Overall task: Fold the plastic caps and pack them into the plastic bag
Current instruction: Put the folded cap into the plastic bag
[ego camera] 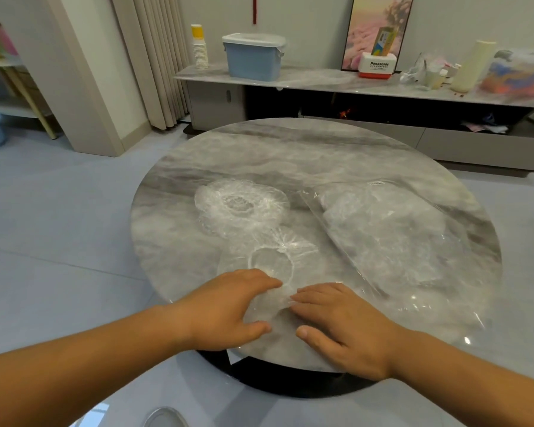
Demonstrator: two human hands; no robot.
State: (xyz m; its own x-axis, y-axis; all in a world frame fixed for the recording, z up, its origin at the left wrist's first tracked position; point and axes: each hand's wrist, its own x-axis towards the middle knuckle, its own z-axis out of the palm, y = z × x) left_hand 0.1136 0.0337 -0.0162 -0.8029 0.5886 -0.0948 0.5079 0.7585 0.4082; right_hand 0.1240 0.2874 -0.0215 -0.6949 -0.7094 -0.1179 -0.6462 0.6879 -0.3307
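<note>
Pressed at the near bench (290, 149) edge under the flat, spread left grip (228, 306) and right grip (342, 328), the cap (272, 263) looks featherlight, limp and slippery, best pinched at its elastic rim.

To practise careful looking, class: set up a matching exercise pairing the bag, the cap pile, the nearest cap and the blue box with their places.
Things:
1 bag
2 cap pile
3 nearest cap
4 blue box

Places:
a on the far shelf
b touched by left hand and right hand
c right side of the table
d middle of the table

Pairs: 1-c, 2-d, 3-b, 4-a
</note>
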